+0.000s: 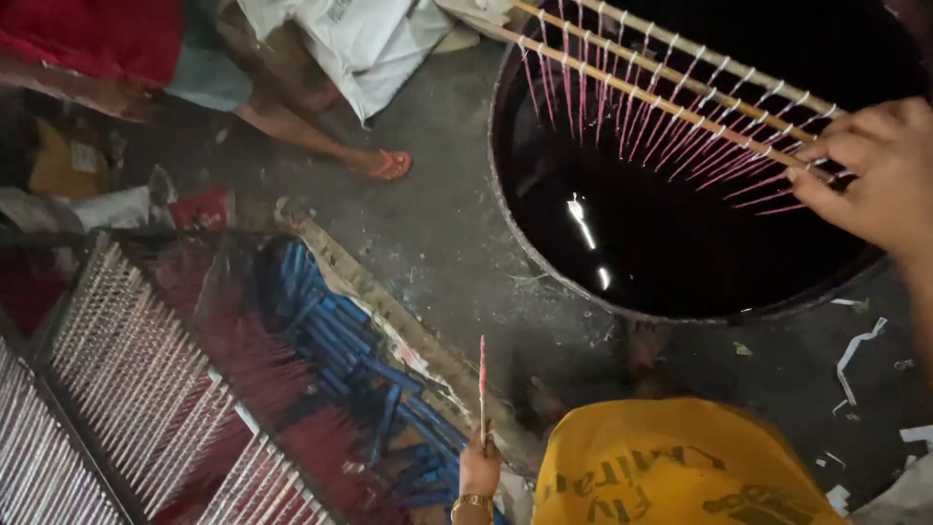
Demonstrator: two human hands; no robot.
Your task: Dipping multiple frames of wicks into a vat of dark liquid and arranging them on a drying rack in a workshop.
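Note:
My right hand (pixel 875 170) grips the end of a wooden rack (pixel 671 83) made of long slats, from which several thin pink sticks hang. The rack lies tilted over a big round drum (pixel 544 253) filled with dark liquid (pixel 671 243); the stick tips point down toward the liquid. My left hand (pixel 478 472), with a gold bangle on the wrist, is low in the view and holds a single thin pink stick (pixel 482 389) upright. My yellow shirt (pixel 671 467) fills the bottom middle.
Racks of white and red sticks (pixel 146 389) lie at the lower left beside blue sticks (pixel 340 340). Another person's leg in an orange sandal (pixel 389 165) stands at the top. White sacks (pixel 369 39) and paper scraps (pixel 855 350) lie on the grey floor.

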